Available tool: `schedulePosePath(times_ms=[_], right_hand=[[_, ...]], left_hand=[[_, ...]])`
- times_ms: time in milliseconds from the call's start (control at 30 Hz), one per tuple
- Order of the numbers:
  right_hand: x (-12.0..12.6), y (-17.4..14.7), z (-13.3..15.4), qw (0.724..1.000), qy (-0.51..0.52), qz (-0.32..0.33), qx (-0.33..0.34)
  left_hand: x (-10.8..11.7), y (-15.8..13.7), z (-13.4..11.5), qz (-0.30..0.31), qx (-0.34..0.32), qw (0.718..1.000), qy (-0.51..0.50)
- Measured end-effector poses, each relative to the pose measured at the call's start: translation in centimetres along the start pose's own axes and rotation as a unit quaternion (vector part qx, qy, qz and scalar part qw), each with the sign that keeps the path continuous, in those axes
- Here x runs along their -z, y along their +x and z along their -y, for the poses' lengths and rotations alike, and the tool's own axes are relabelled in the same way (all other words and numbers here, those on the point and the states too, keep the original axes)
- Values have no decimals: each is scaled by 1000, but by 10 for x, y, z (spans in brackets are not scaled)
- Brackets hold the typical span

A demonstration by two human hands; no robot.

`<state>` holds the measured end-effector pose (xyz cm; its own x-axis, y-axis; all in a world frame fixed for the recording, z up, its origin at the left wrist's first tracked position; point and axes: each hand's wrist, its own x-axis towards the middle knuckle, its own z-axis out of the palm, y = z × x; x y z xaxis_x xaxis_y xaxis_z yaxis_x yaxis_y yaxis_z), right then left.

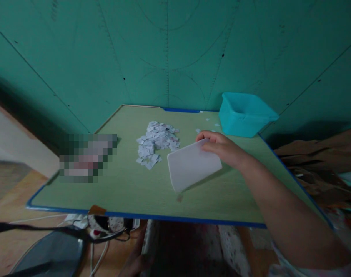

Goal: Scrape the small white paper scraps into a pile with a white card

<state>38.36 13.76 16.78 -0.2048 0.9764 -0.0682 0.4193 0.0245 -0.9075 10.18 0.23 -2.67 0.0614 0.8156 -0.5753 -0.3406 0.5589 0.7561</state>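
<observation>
Two hands showed, well apart. Nearest, the left hand (pixel 138 254) was dim and blurred below the front edge of the surface (pixel 129 194); could not tell whether its fingers were open or closed, or on what. Over the surface, the right hand (pixel 217 145) was clamped on a white panel (pixel 192 165) at its far edge, toward the right end, thumb on the near face. Panel tilted, extending left and nearer from the fingers; could not tell whether its lower edge touched down. Just beyond it, to the left, lay a heap of paper scraps (pixel 160 136), apart from the right hand. Farther back right, a turquoise bin (pixel 240 121) stood near the green wall (pixel 163 54).
</observation>
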Motion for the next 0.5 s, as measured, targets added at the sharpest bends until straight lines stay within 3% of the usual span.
schedulePosePath(times_ms=[133, 333, 500], right_hand=[[2, 2, -3, 999, -43, -17, 19], [-5, 2, -11, 981, -134, 134, 41], [-9, -4, -11, 968, -123, 217, 16]], left_hand=[[-1, -1, -1, 3, -13, 1000, -2], [0, 0, -11, -16, -51, 997, 49], [0, -3, -13, -12, -8, 998, 59]])
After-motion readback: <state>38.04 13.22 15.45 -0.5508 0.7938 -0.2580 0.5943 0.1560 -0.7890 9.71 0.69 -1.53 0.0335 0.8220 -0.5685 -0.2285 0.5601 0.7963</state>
